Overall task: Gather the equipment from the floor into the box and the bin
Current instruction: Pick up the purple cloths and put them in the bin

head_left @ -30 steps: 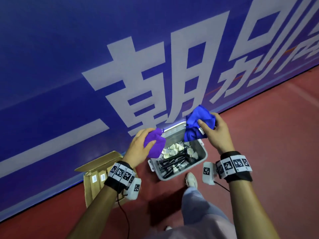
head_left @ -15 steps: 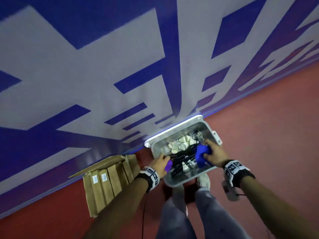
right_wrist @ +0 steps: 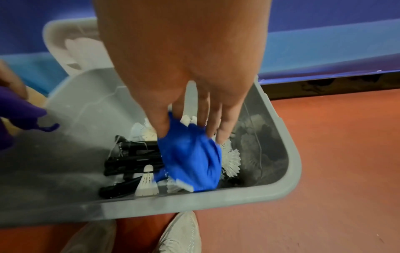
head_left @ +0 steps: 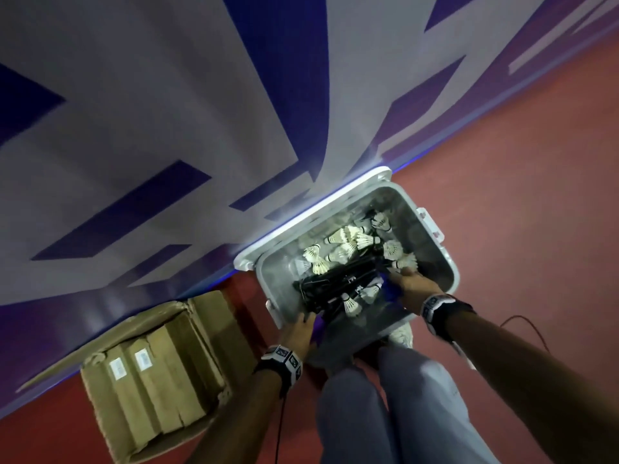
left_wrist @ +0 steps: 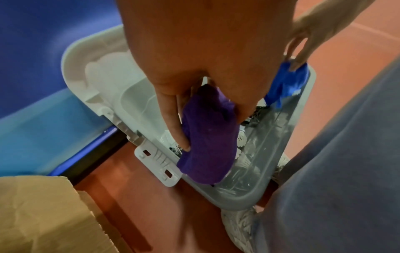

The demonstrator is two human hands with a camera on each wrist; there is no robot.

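An open grey bin (head_left: 449, 262) stands against the wall, holding several white shuttlecocks (head_left: 345, 236) and black rods (head_left: 335, 283). My left hand (left_wrist: 214, 131) pinches a purple cloth (left_wrist: 207, 142) between thumb and fingers, and the cloth hangs over the bin's near left corner. My right hand (right_wrist: 191, 135) is inside the bin at its right side. It grips a bunched blue cloth (right_wrist: 190, 157) low over the shuttlecocks (right_wrist: 232, 164). In the head view only slivers of the purple cloth (head_left: 318, 324) and blue cloth (head_left: 390, 291) show past the hands.
An open cardboard box (head_left: 231, 333) with long brown tubes sits on the red floor left of the bin. The bin's white lid (left_wrist: 103, 68) leans back on the blue and white wall. My legs and pale shoes (right_wrist: 179, 236) are right behind the bin.
Both hands have come down from above the bin. The blue cloth has gone down into the bin and the purple cloth to its near left corner. The head view has moved closer.
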